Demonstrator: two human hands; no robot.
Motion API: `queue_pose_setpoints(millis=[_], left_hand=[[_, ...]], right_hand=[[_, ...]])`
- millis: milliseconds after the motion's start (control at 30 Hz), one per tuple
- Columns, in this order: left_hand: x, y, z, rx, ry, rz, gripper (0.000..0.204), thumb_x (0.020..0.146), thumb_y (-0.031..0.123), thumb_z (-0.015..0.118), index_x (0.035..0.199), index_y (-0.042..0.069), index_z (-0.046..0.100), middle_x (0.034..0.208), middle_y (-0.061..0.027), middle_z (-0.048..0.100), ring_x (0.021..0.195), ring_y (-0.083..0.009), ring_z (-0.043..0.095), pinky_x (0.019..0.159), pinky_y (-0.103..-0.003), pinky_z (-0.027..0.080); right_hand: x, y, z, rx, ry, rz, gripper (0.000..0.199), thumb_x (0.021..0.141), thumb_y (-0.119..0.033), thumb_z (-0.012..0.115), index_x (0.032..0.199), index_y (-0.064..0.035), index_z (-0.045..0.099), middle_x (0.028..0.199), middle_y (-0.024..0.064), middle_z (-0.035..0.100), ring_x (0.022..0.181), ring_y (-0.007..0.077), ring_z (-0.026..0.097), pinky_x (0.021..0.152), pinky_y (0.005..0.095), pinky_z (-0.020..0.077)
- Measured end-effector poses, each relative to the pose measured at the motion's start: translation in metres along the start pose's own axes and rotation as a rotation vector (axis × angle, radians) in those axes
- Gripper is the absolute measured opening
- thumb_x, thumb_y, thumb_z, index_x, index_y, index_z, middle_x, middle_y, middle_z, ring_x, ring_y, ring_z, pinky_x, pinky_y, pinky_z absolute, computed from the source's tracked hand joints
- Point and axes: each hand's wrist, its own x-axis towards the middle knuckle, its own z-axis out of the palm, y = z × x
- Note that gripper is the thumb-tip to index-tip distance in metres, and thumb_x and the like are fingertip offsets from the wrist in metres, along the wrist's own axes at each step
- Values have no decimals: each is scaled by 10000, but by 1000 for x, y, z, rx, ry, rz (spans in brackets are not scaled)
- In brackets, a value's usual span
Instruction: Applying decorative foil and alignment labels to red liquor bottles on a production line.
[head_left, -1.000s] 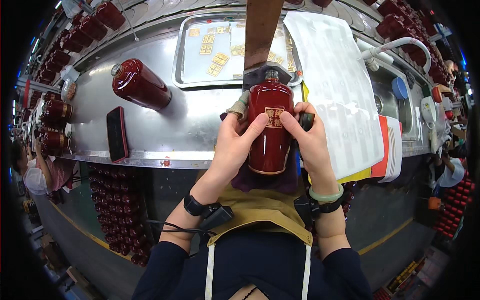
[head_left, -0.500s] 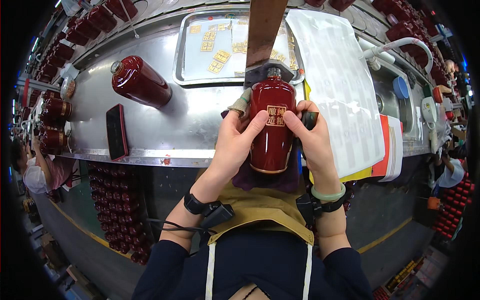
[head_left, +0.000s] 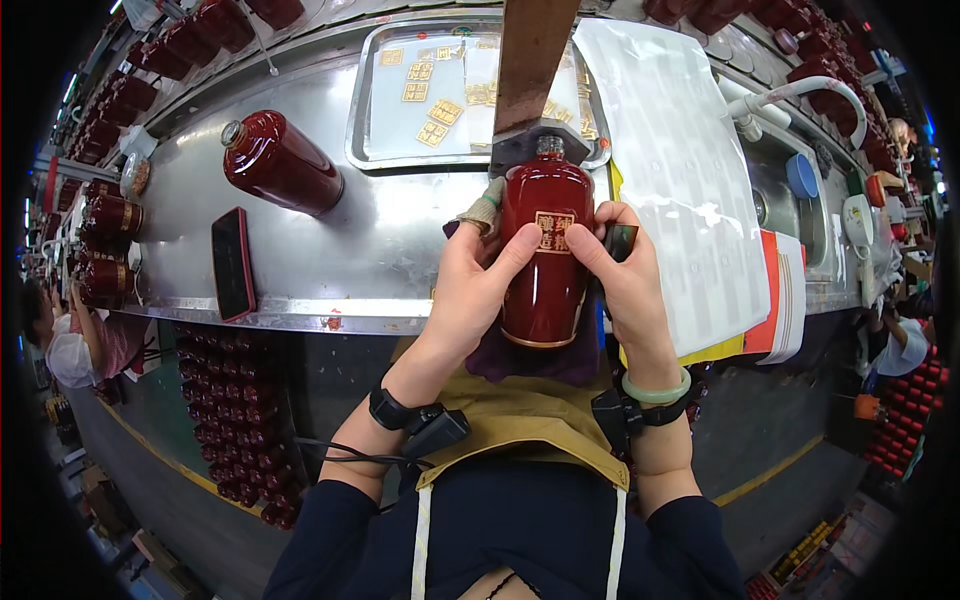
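Red bottle (head_left: pixel 545 255) gripped by left hand (head_left: pixel 478 285) and right hand (head_left: pixel 622 285), fingers closed round it, thumbs on gold label (head_left: pixel 552 231), base hidden by purple cloth (head_left: pixel 530 358), neck against brown board (head_left: pixel 532 60)

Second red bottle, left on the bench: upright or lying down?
Lying down. The second red bottle rests on its side on the steel bench, neck pointing toward the upper left.

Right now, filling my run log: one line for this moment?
left hand: grips red bottle | right hand: thumb on gold label | bottle: over steel table edge
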Motion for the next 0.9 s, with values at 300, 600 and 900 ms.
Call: queue_pose_setpoints(millis=[300,600,900], left_hand=[[0,1,0,8,-9,8,681,1029,205,723,1571,-44,394,1448,-164,593,1309,-206,597,1118,-357,488],[1,1,-1,-15,-2,-6,694,1028,207,726,1576,-44,382,1456,-165,587,1315,-210,592,1124,-358,483],[-3,0,-2,9,-33,13,763,989,193,775,1584,-45,362,1480,-170,568,1346,-223,570,1152,-378,455]], right_hand=[[0,1,1,1,16,3,354,938,-146,842,1125,-75,549,949,-54,496,841,24,472,735,167,438],[-3,-4,-7,17,-12,41,274,1045,-213,706,1222,-55,568,1039,-20,525,943,63,479,899,217,430],[-57,-26,4,-339,15,-209,240,996,9,679,1233,41,657,1104,67,695,993,114,648,873,263,520]])
